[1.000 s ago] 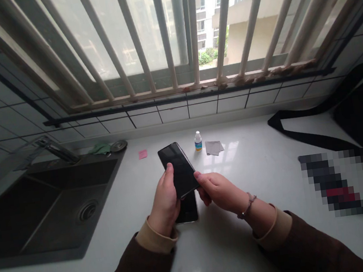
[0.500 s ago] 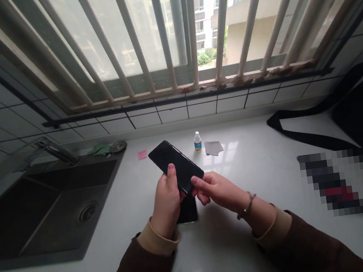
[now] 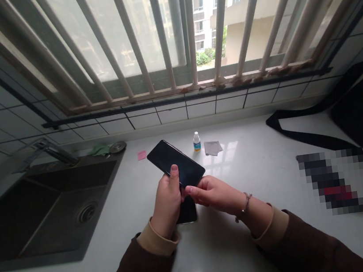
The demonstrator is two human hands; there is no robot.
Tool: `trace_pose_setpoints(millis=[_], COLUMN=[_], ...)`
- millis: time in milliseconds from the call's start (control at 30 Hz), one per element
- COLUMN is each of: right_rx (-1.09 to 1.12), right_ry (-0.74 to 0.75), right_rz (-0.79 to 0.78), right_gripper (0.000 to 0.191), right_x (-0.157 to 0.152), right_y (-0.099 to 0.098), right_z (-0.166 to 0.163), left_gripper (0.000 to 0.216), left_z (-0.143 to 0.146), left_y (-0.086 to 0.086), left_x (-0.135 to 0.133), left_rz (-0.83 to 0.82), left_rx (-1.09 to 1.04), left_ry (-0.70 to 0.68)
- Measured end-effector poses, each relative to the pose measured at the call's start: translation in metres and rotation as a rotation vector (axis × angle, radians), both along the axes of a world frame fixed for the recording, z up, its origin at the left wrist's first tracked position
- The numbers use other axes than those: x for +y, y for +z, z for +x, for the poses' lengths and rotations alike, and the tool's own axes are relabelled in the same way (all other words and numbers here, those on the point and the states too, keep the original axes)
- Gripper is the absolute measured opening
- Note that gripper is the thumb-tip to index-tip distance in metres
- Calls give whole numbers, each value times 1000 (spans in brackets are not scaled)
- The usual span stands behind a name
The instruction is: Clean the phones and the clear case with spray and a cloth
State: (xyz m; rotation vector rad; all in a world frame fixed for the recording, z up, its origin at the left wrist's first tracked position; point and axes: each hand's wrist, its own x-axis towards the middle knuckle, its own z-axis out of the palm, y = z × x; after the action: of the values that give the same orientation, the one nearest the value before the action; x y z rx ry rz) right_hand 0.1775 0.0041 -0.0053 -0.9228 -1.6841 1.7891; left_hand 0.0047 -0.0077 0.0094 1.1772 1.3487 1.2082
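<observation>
A black phone [image 3: 175,162] is held above the white counter [image 3: 258,157], its dark screen facing up and its top end pointing up and left. My left hand [image 3: 167,202] is wrapped round its lower part, thumb lying on the screen. My right hand [image 3: 213,192] pinches the phone's lower right corner with thumb and fingers. Beneath both hands a second dark flat thing [image 3: 188,212], like a phone or a case, lies on the counter, mostly hidden.
A dark sink [image 3: 44,207] with a tap [image 3: 54,151] is at left. Behind the phone are a pink note [image 3: 141,155], a small dropper bottle [image 3: 196,141] and a grey cloth [image 3: 213,147]. A black bag with strap [image 3: 362,112] fills the right. A barred window is behind.
The phone has turned counter-clockwise in my hands, its top swinging to the left. My right fingers have slid from its right edge to its lower corner.
</observation>
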Motion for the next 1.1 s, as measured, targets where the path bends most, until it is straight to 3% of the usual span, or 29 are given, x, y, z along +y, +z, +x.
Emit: trace_pose_setpoints(millis=[67,167,267,400,500,700,833,1000,1100], right_rx=[30,98,128,73,15,111,90,-232,-371], right_ry=[-62,-342,-543,-621,-681,-691,-672,-656,-577], right_rz=[1,42,82,157,175,-38,-137,117,225], right_gripper=[75,73,71,63,59,57,61,60,71], right_x=[3,11,19,22,21,24,29,29,24], right_y=[-1,-5,-8,-3,1,-1,-2,-2,1], right_z=[1,5,11,18,20,20,22,27,27], left_gripper=[62,61,62,62,64,64,65,63,60], left_z=[0,1,2,3,2,1,4,5,7], left_y=[1,1,0,1,0,-3,-4,-11,-13], left_x=[0,0,-3,-6,-6,-4,-3,-1,-2], left_rz=[1,-41,-133,-262,-298,-300,-296,-287,-295], left_rx=[10,-20,-34,55,121,148,113,125,127], left_ry=[15,-26,-230,-602,-729,-782,-735,-634,-630])
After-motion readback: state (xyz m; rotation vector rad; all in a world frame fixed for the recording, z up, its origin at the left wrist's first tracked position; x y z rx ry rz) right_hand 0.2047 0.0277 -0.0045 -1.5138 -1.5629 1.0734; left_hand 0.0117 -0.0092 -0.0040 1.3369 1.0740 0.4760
